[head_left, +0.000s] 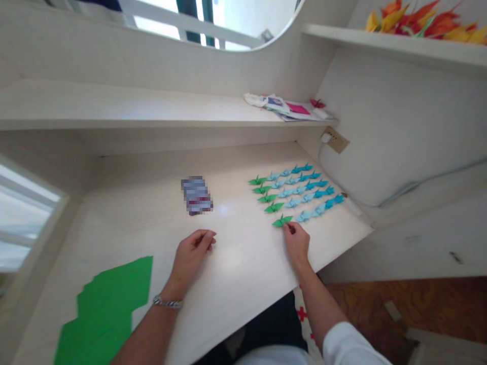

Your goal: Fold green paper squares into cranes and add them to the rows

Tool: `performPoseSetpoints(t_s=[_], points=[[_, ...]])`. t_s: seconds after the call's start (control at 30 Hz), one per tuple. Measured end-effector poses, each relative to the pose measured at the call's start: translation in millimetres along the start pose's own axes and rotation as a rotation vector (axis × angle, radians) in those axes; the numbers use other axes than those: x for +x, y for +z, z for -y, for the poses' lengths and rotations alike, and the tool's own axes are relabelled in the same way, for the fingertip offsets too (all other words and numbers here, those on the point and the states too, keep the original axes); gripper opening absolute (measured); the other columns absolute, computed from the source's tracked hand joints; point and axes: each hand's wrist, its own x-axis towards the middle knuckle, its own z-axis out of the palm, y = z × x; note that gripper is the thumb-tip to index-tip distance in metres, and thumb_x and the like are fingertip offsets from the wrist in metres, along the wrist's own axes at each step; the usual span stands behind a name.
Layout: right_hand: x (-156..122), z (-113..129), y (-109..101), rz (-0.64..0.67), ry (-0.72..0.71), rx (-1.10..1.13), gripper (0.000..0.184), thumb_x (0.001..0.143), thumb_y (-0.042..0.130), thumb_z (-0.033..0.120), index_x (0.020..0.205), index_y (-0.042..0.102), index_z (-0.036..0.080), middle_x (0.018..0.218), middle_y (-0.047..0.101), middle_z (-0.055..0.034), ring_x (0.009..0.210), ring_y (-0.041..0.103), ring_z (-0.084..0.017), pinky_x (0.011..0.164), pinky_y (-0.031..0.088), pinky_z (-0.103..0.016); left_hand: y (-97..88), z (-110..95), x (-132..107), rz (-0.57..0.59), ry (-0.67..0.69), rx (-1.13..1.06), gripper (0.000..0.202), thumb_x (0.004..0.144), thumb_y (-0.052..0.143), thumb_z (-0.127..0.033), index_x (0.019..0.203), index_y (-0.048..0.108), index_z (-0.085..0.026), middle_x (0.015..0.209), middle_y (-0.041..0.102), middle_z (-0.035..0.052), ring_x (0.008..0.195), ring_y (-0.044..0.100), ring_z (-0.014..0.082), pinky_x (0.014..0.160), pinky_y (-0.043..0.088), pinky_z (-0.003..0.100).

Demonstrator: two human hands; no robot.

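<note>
Right hand [297,241] pinches the front green crane [281,221]

From where I stand, the right hand's thumb and fingertips are drawn together on the near edge of the front green crane, a crisp, sharp-winged fold of paper; it sits at the left end of the nearest of 5 slanting rows on the smooth, pale desk [236,284]; 4 other green cranes [267,198] head the rows behind it, and pointed pale blue cranes [299,191] and deeper blue cranes [318,183] run off to the right.

The left hand [193,253] is narrow, its fingers curled and thumb against forefinger, well apart from the cranes; I cannot tell whether anything is tucked inside; a chunky metal-link bracelet [167,303] circles that wrist; beside the forearm lie flat, matte green sheets [110,299], overlapping with stepped edges; a pixelated rectangular item [197,195] lies beyond the left hand.
</note>
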Motion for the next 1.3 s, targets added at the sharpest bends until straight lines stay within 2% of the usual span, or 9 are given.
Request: performPoseSetpoints(t_s=[0.37, 0.77, 1.3], points=[[-3.7, 2.2, -3.2, -0.049, 0.018, 0.019, 0.035, 0.080, 0.051, 0.044, 0.088, 0.070, 0.016, 0.077, 0.070, -0.0075, 0.067, 0.061, -0.021, 0.068, 0.045, -0.032, 0.9, 1.1, -0.1, -0.008, -0.010, -0.004, 0.032, 0.079, 0.057, -0.045, 0.083, 0.067, -0.015, 0.065, 0.065, 0.0028, 0.057, 0.055, 0.0138, 0.055, 0.041, 0.024], [-1.0, 0.4, -3.5, 0.008, 0.024, -0.065, 0.031, 0.079, 0.051, 0.040, 0.088, 0.070, 0.017, 0.079, 0.071, -0.0062, 0.069, 0.062, -0.020, 0.071, 0.046, -0.031, 0.5, 3.2, 0.3, 0.011, -0.005, 0.023, 0.031, 0.080, 0.054, -0.044, 0.084, 0.066, -0.016, 0.066, 0.065, 0.0024, 0.058, 0.056, 0.0137, 0.056, 0.043, 0.024], [-1.4, 0.5, -4.4, 0.019, 0.045, -0.036, 0.031, 0.076, 0.053, 0.037, 0.092, 0.069, 0.016, 0.081, 0.071, -0.0071, 0.071, 0.063, -0.021, 0.073, 0.047, -0.032, 0.5, 6.1, 1.0, 0.002, 0.014, 0.031, 0.031, 0.081, 0.053, -0.044, 0.083, 0.067, -0.016, 0.066, 0.065, 0.0029, 0.057, 0.056, 0.0140, 0.055, 0.043, 0.024]])
